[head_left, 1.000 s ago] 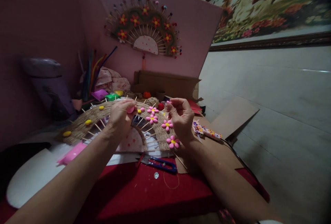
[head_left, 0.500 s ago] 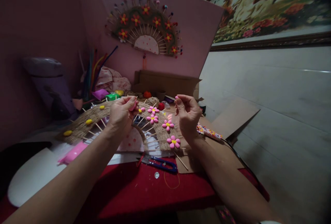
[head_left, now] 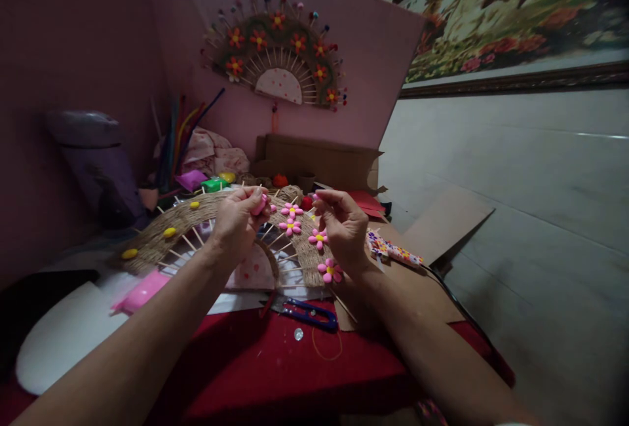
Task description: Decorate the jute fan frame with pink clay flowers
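Note:
My left hand is closed around a lump of pink clay, above the middle of a twine-wrapped fan. To its right, my right hand pinches a small bit of pink clay between thumb and fingertips. The fan lies on the table with thin sticks fanning out through it. Several pink flowers with yellow centres, such as this clay flower, sit on its right side. Along the left side are yellow clay dots without petals. My left hand hides part of the fan's top.
Blue thread snips and a clear round gem lie on the red tablecloth. A pink clay packet is at left. A flower-patterned glue gun rests on cardboard at right. A finished fan hangs on the pink wall.
My right hand has moved left, closer to my left hand, with the pink bit still pinched. A red sheet behind it now shows. My left hand has barely shifted.

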Available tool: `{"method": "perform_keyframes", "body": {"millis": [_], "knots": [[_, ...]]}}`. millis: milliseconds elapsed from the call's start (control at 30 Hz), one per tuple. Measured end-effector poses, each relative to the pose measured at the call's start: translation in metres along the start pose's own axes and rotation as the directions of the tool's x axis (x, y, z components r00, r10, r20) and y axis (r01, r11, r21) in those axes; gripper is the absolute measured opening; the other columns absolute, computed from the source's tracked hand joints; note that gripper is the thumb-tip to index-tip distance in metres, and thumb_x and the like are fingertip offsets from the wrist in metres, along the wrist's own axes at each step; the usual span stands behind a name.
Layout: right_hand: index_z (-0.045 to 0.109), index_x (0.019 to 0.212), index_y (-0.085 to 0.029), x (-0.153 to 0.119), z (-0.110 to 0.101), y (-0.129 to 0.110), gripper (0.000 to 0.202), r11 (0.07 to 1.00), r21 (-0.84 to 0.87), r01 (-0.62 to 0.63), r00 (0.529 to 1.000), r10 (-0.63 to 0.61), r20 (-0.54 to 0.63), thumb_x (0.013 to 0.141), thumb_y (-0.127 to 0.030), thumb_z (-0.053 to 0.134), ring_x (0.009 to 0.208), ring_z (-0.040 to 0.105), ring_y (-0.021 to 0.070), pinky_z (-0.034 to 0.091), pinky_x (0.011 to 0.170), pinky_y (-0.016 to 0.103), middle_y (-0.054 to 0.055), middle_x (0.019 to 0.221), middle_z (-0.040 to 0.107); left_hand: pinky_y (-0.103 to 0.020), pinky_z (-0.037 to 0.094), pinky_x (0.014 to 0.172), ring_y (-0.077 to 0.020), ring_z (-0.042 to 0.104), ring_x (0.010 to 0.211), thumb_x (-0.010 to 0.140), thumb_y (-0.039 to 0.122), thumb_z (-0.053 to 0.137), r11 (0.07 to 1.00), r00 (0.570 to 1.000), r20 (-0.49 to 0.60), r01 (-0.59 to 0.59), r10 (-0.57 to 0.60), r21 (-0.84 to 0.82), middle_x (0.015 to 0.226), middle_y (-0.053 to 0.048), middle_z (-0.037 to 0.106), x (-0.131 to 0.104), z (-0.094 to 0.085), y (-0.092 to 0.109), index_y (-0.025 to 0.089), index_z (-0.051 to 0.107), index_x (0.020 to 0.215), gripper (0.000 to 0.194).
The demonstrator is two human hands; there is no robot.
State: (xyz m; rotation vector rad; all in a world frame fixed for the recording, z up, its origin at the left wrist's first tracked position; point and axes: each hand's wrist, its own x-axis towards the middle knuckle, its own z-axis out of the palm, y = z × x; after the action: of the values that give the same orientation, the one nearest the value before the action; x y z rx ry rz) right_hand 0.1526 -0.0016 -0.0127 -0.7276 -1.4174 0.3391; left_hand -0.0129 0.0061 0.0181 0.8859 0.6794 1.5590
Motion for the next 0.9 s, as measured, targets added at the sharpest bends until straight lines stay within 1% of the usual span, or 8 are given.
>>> {"method": "perform_keyframes", "body": {"millis": [100,200,300,400,567,667,767,900], "knots": [[0.065,0.093,-0.021,-0.003,0.003,-0.003,0.012,1.000,0.007,0.007,0.999,-0.008,0.049,0.083,-0.027,0.062,0.067,0.059,0.0120,0.051,0.056,0.026,0.001,0.077,0.064,-0.019,0.045,0.050,-0.0075,0.052,0.050,0.070,0.009,0.060,0.996,0.993,0.083,0.085,-0.083,-0.015,0.062,-0.002,0.058,-0.004,0.003,-0.003,0.010,0.062,0.071,0.002],[0.065,0.090,-0.022,-0.005,0.004,-0.006,0.010,0.997,-0.047,0.061,0.993,-0.055,0.109,0.084,-0.027,0.060,0.073,0.061,0.0139,0.053,0.060,0.028,0.002,0.082,0.065,-0.023,0.049,0.054,-0.0106,0.057,0.056,0.070,0.008,0.061,0.986,0.970,0.179,0.167,-0.163,-0.003,0.067,-0.005,0.061,-0.010,0.006,-0.007,0.010,0.064,0.077,0.008],[0.066,0.090,-0.022,-0.006,0.004,-0.006,0.008,0.990,-0.097,0.100,0.985,-0.085,0.149,0.085,-0.025,0.059,0.073,0.060,0.0136,0.052,0.060,0.028,0.002,0.083,0.064,-0.025,0.050,0.057,-0.0107,0.057,0.056,0.070,0.011,0.065,0.980,0.947,0.257,0.200,-0.194,0.002,0.071,-0.004,0.063,-0.016,0.007,-0.010,0.011,0.064,0.082,0.012],[0.066,0.089,-0.022,-0.006,0.003,-0.005,0.008,0.986,-0.120,0.115,0.984,-0.097,0.150,0.085,-0.023,0.059,0.073,0.059,0.0134,0.051,0.061,0.027,0.002,0.083,0.063,-0.023,0.049,0.058,-0.0097,0.057,0.058,0.069,0.017,0.071,0.975,0.923,0.320,0.223,-0.215,0.011,0.072,-0.003,0.062,-0.019,0.008,-0.012,0.012,0.063,0.082,0.016],[0.066,0.092,-0.022,-0.006,0.002,-0.005,0.012,0.985,-0.119,0.128,0.973,-0.101,0.207,0.088,-0.023,0.056,0.078,0.059,0.0145,0.050,0.062,0.028,0.003,0.088,0.063,-0.021,0.048,0.059,-0.0087,0.058,0.059,0.066,0.022,0.077,0.974,0.914,0.342,0.226,-0.216,0.010,0.070,-0.001,0.060,-0.020,0.007,-0.013,0.012,0.061,0.078,0.022],[0.065,0.092,-0.022,-0.005,0.002,-0.007,0.010,0.988,-0.106,0.115,0.965,-0.086,0.246,0.084,-0.027,0.061,0.076,0.058,0.0134,0.050,0.062,0.026,0.003,0.088,0.062,-0.021,0.049,0.060,-0.0083,0.058,0.061,0.064,0.023,0.078,0.978,0.921,0.334,0.211,-0.202,0.009,0.072,-0.002,0.061,-0.019,0.007,-0.014,0.012,0.061,0.077,0.023],[0.064,0.088,-0.020,-0.005,0.003,-0.006,0.011,0.993,-0.098,0.069,0.969,-0.043,0.245,0.079,-0.026,0.067,0.074,0.057,0.0120,0.049,0.061,0.024,0.001,0.085,0.060,-0.020,0.048,0.059,-0.0079,0.057,0.061,0.064,0.024,0.078,0.983,0.926,0.331,0.182,-0.182,0.029,0.073,-0.003,0.063,-0.018,0.007,-0.015,0.012,0.061,0.077,0.025],[0.064,0.086,-0.020,-0.005,0.005,-0.005,0.010,0.997,-0.075,-0.008,0.971,0.026,0.239,0.079,-0.026,0.067,0.071,0.057,0.0116,0.047,0.057,0.023,0.001,0.081,0.060,-0.019,0.047,0.056,-0.0083,0.058,0.059,0.065,0.029,0.078,0.987,0.925,0.343,0.144,-0.160,0.072,0.073,-0.003,0.064,-0.017,0.006,-0.016,0.012,0.061,0.079,0.028]]}}
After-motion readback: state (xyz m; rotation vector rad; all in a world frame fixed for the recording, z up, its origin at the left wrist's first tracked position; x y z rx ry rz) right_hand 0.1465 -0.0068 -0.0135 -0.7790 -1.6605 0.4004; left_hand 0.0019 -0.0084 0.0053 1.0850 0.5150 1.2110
